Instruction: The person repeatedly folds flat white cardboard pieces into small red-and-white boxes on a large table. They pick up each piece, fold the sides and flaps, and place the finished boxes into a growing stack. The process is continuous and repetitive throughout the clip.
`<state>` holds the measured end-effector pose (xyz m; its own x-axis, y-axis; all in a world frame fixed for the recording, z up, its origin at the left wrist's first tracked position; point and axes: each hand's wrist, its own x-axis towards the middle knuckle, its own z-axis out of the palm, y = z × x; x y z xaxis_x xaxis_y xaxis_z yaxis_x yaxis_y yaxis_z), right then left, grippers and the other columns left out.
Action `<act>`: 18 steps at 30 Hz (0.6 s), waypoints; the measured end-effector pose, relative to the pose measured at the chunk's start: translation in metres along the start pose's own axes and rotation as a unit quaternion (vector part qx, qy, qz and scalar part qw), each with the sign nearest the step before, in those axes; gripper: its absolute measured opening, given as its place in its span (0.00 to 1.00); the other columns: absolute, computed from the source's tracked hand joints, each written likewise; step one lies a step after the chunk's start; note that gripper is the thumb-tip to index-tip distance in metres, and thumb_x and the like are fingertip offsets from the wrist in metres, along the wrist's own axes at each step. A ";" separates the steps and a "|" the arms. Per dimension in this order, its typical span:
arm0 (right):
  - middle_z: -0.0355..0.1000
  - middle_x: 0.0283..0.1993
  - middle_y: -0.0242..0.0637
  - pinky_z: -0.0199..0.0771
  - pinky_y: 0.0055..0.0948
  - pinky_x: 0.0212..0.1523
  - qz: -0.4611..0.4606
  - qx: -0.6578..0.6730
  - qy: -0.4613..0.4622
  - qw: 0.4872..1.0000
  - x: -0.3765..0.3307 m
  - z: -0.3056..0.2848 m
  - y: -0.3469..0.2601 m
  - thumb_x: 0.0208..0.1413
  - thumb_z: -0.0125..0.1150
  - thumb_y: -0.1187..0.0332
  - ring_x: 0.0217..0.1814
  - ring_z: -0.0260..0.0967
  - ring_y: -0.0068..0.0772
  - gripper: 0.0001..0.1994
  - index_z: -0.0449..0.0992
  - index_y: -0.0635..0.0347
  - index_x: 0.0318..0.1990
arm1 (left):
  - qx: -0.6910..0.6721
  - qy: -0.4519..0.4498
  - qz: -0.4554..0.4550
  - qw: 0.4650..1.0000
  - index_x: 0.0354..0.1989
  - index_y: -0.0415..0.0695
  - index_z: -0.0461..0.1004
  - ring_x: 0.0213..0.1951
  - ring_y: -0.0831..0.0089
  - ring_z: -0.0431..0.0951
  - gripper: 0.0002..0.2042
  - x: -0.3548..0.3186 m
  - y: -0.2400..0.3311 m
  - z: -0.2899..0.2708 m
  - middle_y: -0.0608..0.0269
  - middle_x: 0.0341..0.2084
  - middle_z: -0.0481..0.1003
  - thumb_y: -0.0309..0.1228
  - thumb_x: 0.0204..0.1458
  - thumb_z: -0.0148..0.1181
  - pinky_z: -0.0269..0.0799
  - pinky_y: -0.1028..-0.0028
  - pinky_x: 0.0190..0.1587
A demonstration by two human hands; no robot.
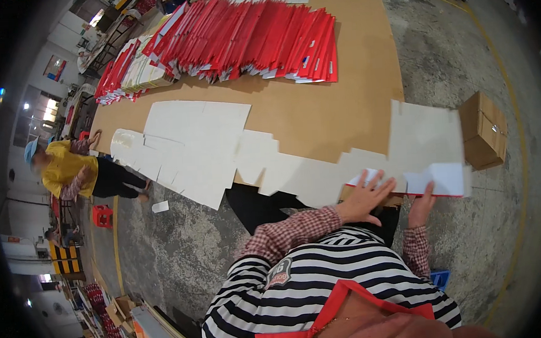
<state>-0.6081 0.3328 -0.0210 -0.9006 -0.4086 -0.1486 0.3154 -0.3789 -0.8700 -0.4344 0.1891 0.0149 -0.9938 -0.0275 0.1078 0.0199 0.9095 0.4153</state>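
At the near edge of the brown work table (pixel 317 117), we found both hands on a flat white die-cut carton blank (pixel 425 139). Our left hand (pixel 365 197) lay palm down with the fingers spread wide and nearly straight, pressing on the lower left corner of the blank; it grasped nothing. Our left forearm, in a red-checked sleeve (pixel 289 232), ran from the lower left up toward that corner. Our right hand (pixel 421 205) reached up with the fingers extended and close together, the tips touching the lower edge of the blank near its folded flap (pixel 445 178). We could not tell whether the thumb pinched the edge from beneath.

The blank lay flat, overhanging the table's right corner. Its long axis ran roughly from the near edge away from us, with a thin red border visible along the near flap.

Left of it, further white blanks (pixel 190 149) lay in an overlapping row. A fanned row of red folded cartons (pixel 257 38) lined the far side. A brown cardboard box (pixel 484 132) stood just beside the blank, on the concrete floor (pixel 165 254). A person in a yellow shirt (pixel 62 171) was well apart, at the left.
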 end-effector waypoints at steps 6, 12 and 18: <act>0.46 0.76 0.49 0.42 0.47 0.75 -0.347 -0.572 -0.455 0.588 -0.003 0.137 -0.031 0.49 0.61 0.74 0.79 0.40 0.51 0.40 0.53 0.57 0.72 | 0.057 -0.025 -0.171 0.983 0.69 0.35 0.54 0.73 0.44 0.43 0.60 -0.056 -0.013 -0.013 0.41 0.70 0.51 0.53 0.26 0.77 0.37 0.35 0.69; 0.44 0.78 0.47 0.38 0.50 0.76 -0.283 -0.496 -0.516 0.638 0.011 0.127 -0.013 0.51 0.60 0.74 0.80 0.38 0.52 0.41 0.52 0.51 0.74 | 0.036 -0.035 -0.216 0.975 0.40 0.44 0.78 0.44 0.57 0.78 0.15 -0.135 -0.075 -0.077 0.57 0.37 0.78 0.38 0.46 0.65 0.72 0.59 0.46; 0.39 0.79 0.47 0.32 0.51 0.76 -0.416 -0.556 -0.462 0.552 -0.001 0.124 0.018 0.65 0.40 0.40 0.80 0.33 0.56 0.37 0.50 0.49 0.75 | -0.150 -0.156 -0.186 0.958 0.36 0.46 0.83 0.35 0.59 0.81 0.20 -0.096 -0.175 -0.074 0.55 0.31 0.81 0.50 0.43 0.71 0.73 0.60 0.36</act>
<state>-0.5641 0.2235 0.0214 0.1039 -0.9206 0.3765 -0.9330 -0.2213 -0.2837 -0.3341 0.0019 -0.0018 -0.9220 -0.1584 -0.3534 -0.3575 0.6988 0.6195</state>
